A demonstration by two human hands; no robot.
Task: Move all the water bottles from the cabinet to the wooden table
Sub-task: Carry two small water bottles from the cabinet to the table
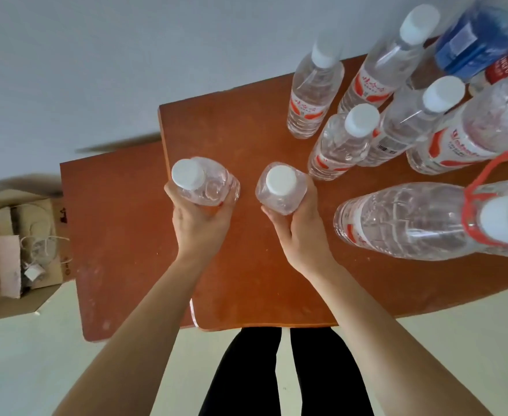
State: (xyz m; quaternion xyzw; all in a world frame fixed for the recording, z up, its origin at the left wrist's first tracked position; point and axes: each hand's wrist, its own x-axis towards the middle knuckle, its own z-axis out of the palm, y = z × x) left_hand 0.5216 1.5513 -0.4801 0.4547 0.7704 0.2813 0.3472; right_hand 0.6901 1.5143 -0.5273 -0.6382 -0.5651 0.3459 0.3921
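Left hand [200,223] gripped one small clear white-capped plastic bottle [204,183] and right hand [299,232] gripped another [281,187], both upright over the reddish-brown wooden table [246,280], near its left edge.

A reddish wooden table [240,274] fills mid-frame; white-capped water bottles [315,94] stand clustered at its upper right, a large red-handled bottle [403,220] at right.

Left hand [200,223]: arm extended forward, fingers curled round left bottle [207,187].
Right hand [299,232]: arm extended forward, fingers curled round right bottle [281,190].
Forearms: bare.
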